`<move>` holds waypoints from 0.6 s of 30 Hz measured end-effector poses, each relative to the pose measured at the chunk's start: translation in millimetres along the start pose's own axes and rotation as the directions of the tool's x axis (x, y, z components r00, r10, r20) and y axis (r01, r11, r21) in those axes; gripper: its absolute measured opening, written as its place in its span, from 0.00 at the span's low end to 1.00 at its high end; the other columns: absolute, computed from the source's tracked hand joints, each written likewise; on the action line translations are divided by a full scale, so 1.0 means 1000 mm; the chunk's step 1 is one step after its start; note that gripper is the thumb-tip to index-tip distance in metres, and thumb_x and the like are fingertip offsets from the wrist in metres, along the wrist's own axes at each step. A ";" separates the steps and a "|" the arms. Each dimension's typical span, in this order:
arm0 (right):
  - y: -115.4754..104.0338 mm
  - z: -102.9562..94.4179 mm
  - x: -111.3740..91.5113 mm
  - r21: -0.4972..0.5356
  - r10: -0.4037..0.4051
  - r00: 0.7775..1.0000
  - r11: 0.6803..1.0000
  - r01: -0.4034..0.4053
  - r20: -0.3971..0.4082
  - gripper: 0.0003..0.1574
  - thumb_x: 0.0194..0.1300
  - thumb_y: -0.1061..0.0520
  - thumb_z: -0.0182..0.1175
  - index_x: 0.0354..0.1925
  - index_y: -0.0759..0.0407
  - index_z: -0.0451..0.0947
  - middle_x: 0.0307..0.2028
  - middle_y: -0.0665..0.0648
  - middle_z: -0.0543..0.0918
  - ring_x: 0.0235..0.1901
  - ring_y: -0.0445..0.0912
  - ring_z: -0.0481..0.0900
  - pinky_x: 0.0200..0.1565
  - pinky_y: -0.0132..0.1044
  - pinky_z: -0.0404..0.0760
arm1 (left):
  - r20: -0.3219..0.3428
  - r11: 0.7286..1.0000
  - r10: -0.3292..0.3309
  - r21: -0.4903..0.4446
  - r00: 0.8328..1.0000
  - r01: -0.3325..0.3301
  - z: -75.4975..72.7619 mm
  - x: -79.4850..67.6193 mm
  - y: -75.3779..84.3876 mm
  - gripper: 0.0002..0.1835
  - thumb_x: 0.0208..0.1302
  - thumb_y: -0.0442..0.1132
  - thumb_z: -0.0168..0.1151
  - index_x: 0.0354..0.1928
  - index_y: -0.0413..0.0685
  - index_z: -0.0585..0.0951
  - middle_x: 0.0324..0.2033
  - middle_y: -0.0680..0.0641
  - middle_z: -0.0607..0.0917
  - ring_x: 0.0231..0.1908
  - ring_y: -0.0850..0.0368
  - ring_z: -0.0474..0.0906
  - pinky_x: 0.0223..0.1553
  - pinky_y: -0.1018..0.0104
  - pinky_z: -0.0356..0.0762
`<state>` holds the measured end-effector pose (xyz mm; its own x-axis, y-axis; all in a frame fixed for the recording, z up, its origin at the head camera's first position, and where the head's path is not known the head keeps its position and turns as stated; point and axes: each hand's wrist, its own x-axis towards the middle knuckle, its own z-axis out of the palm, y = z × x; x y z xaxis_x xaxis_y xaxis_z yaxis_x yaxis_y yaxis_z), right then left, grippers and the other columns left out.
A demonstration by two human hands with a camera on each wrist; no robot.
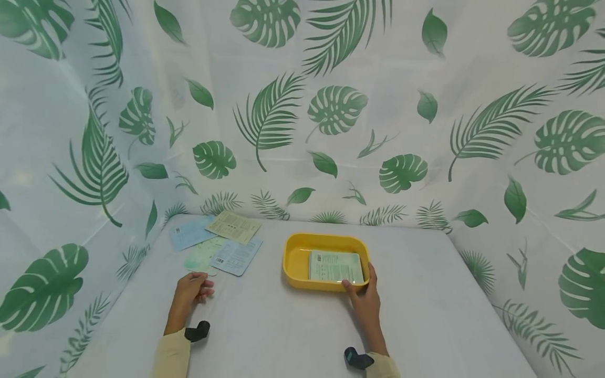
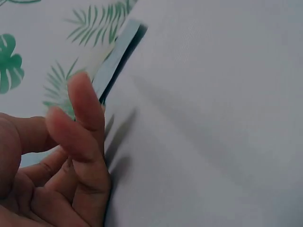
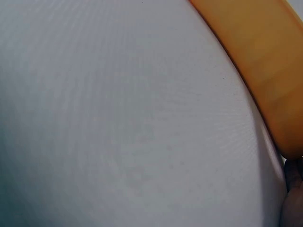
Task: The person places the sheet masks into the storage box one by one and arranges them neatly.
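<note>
A yellow tray [image 1: 296, 262] stands on the white table, with a pale green stack of printed cards or booklets [image 1: 335, 266] lying in its right part. My right hand [image 1: 366, 304] grips the tray's near right corner, thumb over the front rim and fingers along the right side. My left hand [image 1: 190, 291] rests low over the table, fingers loosely bent, and nothing shows between them. Just beyond it lie a pale green card [image 1: 200, 255] and a light blue card [image 1: 238, 256], partly overlapping. In the right wrist view, the tray's wall [image 3: 265, 71] fills the upper right; most of that hand is hidden.
Farther back on the left lie another blue card [image 1: 186, 233] and a yellowish card [image 1: 232, 227], which overlap. Leaf-printed cloth [image 1: 345, 173] hangs behind the table and along both sides. Black wrist devices [image 1: 197, 332] sit on both forearms.
</note>
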<state>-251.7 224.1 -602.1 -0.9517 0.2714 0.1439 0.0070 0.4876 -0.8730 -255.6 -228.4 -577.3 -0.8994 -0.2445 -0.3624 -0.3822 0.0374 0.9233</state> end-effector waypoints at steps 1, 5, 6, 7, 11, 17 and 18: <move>0.000 0.000 0.000 -0.003 -0.003 1.000 1.000 0.003 0.001 0.60 0.61 0.39 0.66 0.78 0.42 0.39 0.76 0.63 0.53 0.74 0.62 0.53 0.70 0.61 0.55 | -0.007 0.999 -0.010 0.030 1.000 0.011 -0.004 -0.001 0.000 0.20 0.76 0.41 0.46 0.60 0.32 0.66 0.26 0.54 0.84 0.23 0.65 0.80 0.25 0.73 0.75; 0.000 0.001 -0.001 -0.009 -0.004 1.000 1.000 0.004 0.005 0.61 0.61 0.40 0.66 0.78 0.43 0.39 0.76 0.63 0.53 0.74 0.62 0.53 0.70 0.61 0.55 | -0.040 0.994 -0.033 0.106 0.999 0.037 -0.017 -0.004 -0.001 0.20 0.74 0.41 0.45 0.58 0.32 0.66 0.22 0.55 0.84 0.21 0.65 0.80 0.23 0.71 0.72; -0.001 0.001 -0.001 -0.012 -0.005 1.000 1.000 0.005 0.004 0.61 0.61 0.40 0.66 0.78 0.42 0.39 0.76 0.63 0.53 0.74 0.62 0.53 0.70 0.61 0.55 | -0.046 0.992 -0.039 0.121 0.998 0.044 -0.019 -0.003 -0.001 0.19 0.74 0.41 0.45 0.57 0.32 0.67 0.22 0.55 0.84 0.21 0.65 0.80 0.23 0.71 0.72; 0.000 0.001 -0.001 -0.015 -0.006 1.000 1.000 0.006 0.002 0.61 0.61 0.40 0.66 0.78 0.43 0.39 0.76 0.63 0.53 0.74 0.62 0.53 0.70 0.60 0.55 | -0.048 0.990 -0.040 0.132 0.998 0.046 -0.020 -0.002 -0.001 0.19 0.73 0.41 0.45 0.56 0.32 0.67 0.21 0.56 0.84 0.20 0.65 0.80 0.22 0.71 0.71; -0.002 0.000 -0.001 -0.015 -0.007 1.000 1.000 0.007 -0.005 0.61 0.61 0.40 0.67 0.78 0.42 0.39 0.76 0.63 0.54 0.74 0.62 0.53 0.70 0.60 0.55 | -0.045 0.983 -0.023 0.182 0.999 0.031 -0.024 0.002 -0.001 0.19 0.72 0.42 0.46 0.54 0.32 0.68 0.20 0.56 0.85 0.19 0.66 0.80 0.21 0.72 0.70; -0.001 0.000 0.000 -0.008 -0.011 1.000 1.000 0.010 -0.013 0.60 0.61 0.40 0.67 0.77 0.42 0.40 0.75 0.64 0.55 0.73 0.62 0.55 0.69 0.61 0.56 | -0.068 0.969 0.002 0.246 0.998 0.015 -0.024 0.007 0.002 0.18 0.69 0.43 0.47 0.47 0.31 0.71 0.16 0.55 0.83 0.17 0.65 0.78 0.20 0.71 0.70; -0.001 0.000 0.000 -0.011 -0.010 1.000 1.000 0.010 -0.013 0.60 0.61 0.40 0.67 0.77 0.41 0.40 0.75 0.64 0.55 0.73 0.63 0.55 0.69 0.61 0.57 | -0.073 0.967 0.003 0.255 0.997 0.016 -0.024 0.007 0.002 0.18 0.69 0.43 0.47 0.45 0.31 0.71 0.16 0.55 0.83 0.17 0.65 0.78 0.20 0.71 0.70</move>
<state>-251.2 223.8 -601.5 -0.9475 0.2775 0.1589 0.0010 0.4994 -0.8664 -257.8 -253.5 -575.2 -0.8824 -0.3150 -0.3496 -0.4383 0.2795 0.8543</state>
